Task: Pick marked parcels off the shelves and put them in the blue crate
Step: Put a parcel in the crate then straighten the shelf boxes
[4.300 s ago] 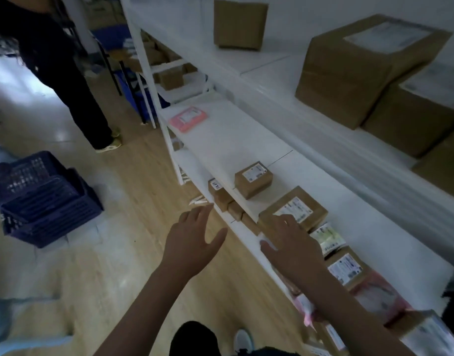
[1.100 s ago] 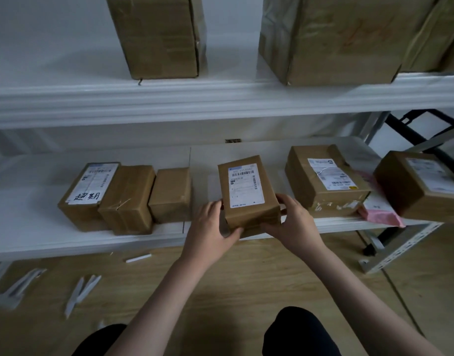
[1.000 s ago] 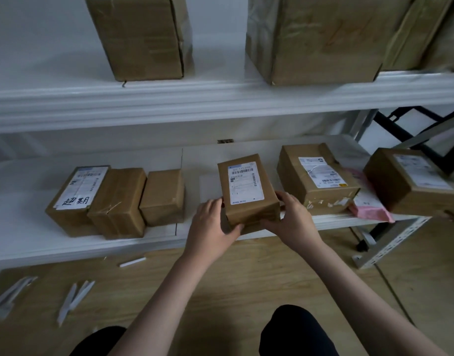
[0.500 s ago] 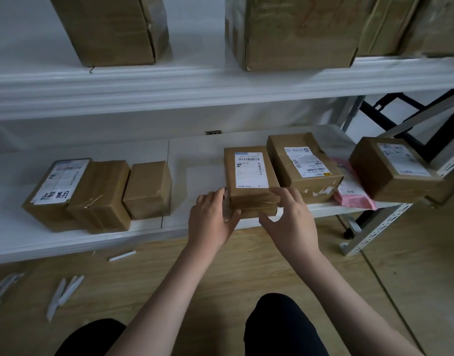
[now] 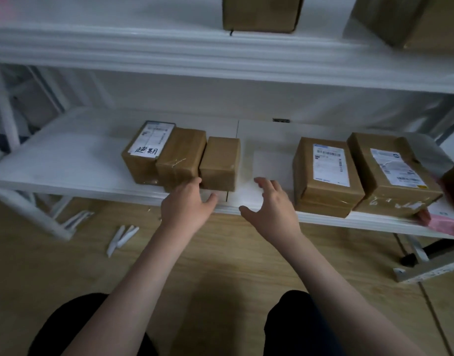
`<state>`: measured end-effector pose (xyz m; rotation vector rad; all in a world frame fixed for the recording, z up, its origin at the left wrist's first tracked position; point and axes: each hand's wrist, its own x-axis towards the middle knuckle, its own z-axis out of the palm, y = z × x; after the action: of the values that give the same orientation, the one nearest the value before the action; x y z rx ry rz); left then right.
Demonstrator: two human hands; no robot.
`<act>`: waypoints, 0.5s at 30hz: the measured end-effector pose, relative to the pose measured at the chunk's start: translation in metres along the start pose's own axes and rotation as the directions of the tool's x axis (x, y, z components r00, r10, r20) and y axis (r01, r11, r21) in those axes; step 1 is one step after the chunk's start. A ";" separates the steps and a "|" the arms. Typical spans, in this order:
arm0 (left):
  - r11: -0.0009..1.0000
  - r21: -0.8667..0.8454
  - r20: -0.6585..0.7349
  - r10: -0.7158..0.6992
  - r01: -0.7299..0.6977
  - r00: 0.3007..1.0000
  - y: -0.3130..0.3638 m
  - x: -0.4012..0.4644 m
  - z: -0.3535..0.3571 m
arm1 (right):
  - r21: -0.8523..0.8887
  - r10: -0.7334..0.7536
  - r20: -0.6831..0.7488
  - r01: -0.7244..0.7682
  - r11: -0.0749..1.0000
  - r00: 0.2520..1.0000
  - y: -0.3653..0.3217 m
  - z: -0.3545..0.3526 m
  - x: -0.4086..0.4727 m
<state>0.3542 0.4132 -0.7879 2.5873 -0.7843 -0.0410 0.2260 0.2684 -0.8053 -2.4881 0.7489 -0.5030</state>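
On the lower white shelf three brown parcels stand side by side: one whose label bears handwritten black characters, a taped one and a small plain one. My left hand hovers open at the shelf edge, its fingertips at the foot of the taped and small parcels. My right hand is open over the bare shelf, fingers spread, just right of the small parcel. To the right lie a labelled parcel and another labelled parcel. No blue crate is in view.
The upper shelf carries bigger boxes, one at the top middle and one at the top right. A pink mailer hangs over the shelf edge at right. White plastic strips lie on the wooden floor.
Both hands set the labelled parcel down on the shelf, let go of it and moved left toward the three parcels. The view has swung left with them.
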 end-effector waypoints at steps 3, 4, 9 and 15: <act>0.999 0.005 0.027 0.032 -0.032 0.999 -0.012 0.010 0.002 | -0.003 0.040 0.060 -0.039 0.999 0.997 -0.008 0.018 0.015; 0.998 0.017 0.039 0.060 -0.060 0.997 -0.015 0.014 0.003 | -0.004 0.061 0.080 -0.061 0.998 0.995 -0.009 0.024 0.021; 0.978 0.079 0.102 0.182 -0.191 0.978 -0.027 0.029 -0.011 | -0.043 0.178 0.127 -0.174 0.984 0.976 -0.019 0.036 0.047; 0.959 0.101 0.234 0.237 -0.266 0.943 -0.038 0.027 -0.032 | -0.029 0.236 0.116 -0.234 0.972 0.965 -0.043 0.035 0.043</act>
<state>0.4017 0.4394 -0.7723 2.6113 -1.2334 -0.2075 0.2941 0.2867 -0.8017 -2.3768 0.9869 -0.2618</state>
